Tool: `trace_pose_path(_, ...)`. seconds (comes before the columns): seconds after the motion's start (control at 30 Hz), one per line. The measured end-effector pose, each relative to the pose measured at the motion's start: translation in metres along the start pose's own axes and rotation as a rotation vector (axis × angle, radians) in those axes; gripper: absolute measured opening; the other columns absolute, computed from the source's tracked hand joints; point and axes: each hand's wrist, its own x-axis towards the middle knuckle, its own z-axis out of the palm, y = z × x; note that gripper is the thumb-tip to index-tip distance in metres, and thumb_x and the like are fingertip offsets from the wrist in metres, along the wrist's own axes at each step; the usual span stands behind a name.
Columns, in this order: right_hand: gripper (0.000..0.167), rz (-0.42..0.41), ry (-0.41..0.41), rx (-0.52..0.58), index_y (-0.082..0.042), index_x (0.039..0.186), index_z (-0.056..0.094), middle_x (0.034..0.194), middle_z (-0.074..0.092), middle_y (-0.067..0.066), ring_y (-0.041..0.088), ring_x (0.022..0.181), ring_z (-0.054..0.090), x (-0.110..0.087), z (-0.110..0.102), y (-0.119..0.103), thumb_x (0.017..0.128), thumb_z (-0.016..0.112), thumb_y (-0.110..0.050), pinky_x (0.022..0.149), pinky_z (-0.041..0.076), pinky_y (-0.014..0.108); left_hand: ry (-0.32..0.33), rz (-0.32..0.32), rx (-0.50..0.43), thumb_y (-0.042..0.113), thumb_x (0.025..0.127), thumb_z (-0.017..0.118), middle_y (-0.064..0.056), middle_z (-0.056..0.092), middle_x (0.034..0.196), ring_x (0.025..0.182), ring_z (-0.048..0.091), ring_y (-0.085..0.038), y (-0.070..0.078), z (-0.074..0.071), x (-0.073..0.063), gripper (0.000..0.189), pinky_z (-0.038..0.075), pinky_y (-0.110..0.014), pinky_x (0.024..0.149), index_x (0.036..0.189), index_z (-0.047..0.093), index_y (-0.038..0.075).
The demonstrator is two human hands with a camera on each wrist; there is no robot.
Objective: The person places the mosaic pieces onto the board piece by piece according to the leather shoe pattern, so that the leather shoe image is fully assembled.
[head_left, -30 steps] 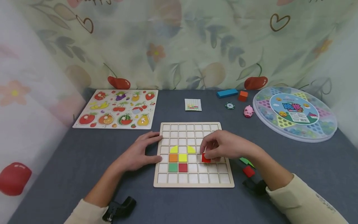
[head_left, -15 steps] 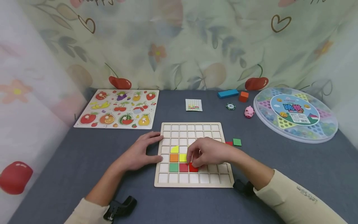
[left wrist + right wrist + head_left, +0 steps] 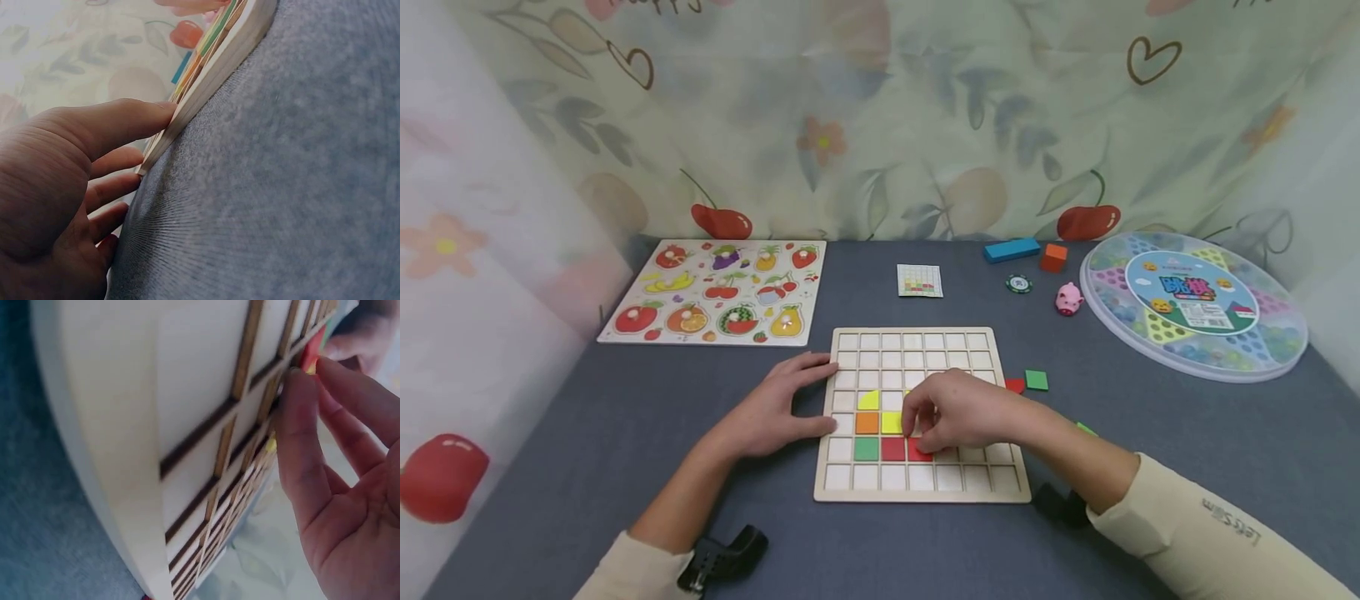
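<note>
A wooden grid board [image 3: 922, 497] with white cells lies on the table. My left hand [image 3: 772, 406] rests against its left edge, thumb and fingers fairly straight. In the left wrist view the thumb [image 3: 134, 122] touches the board's side. My right hand [image 3: 964, 410] pinches a red square tile [image 3: 918, 451] at a cell beside another red tile [image 3: 892, 449]. In the right wrist view the thumb and fingertips meet close to the red tile [image 3: 310, 353]. Green [image 3: 866, 449], orange [image 3: 867, 423] and yellow [image 3: 891, 422] squares and a yellow quarter-round tile [image 3: 868, 401] sit in nearby cells.
Right of the board lie a green tile [image 3: 1036, 381] and a red piece [image 3: 1015, 386]. A pattern card [image 3: 919, 281], blue block [image 3: 1012, 251], orange block [image 3: 1053, 258], chip [image 3: 1018, 284] and pink pig [image 3: 1069, 299] stand behind. A fruit puzzle [image 3: 711, 292] and round game box [image 3: 1195, 308] flank them.
My right hand has moved left and nearer with the red tile, from over the board's right part to the cell beside the other red tile. The left hand stays at the edge.
</note>
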Motion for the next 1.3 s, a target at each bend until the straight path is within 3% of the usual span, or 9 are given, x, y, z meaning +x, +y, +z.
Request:
trace_pose_path(0.5,0.007,-0.045,0.01,0.055,-0.019,0.099,0.079,0.089,0.07,-0.008,0.01,0.082,0.063,-0.032,-0.025,0.017,0.093,0.075,-0.022,0.073,0.054,0.027,-0.002,0.005,0.024,0.034,0.091,0.079,-0.015,0.035,0.165,0.154,0.023,-0.042,0.002,0.0,-0.003,0.075,0.032,-0.068,0.115,0.155,0.048,0.009)
trace_pose_path(0.9,0.011,0.04,0.048,0.095,-0.017,0.105,0.078,0.095,0.071,-0.005,0.017,0.089,0.064,-0.066,-0.037,0.049,0.095,0.075,-0.022,0.08,0.056,0.027,0.002,0.014,0.02,0.037,0.091,0.078,-0.016,0.035,0.164,0.153,0.024,-0.043,0.003,-0.001,-0.004,0.076,0.033,-0.069,0.114,0.155,0.048,0.009)
trace_pose_path(1.3,0.015,0.142,0.09,0.122,-0.015,0.106,0.076,0.091,0.068,-0.002,0.016,0.084,0.062,-0.108,-0.046,0.086,0.093,0.076,-0.021,0.073,0.054,0.026,0.003,0.017,0.01,0.033,0.09,0.08,-0.015,0.034,0.165,0.154,0.022,-0.042,0.0,0.001,0.0,0.076,0.033,-0.068,0.115,0.155,0.048,0.009)
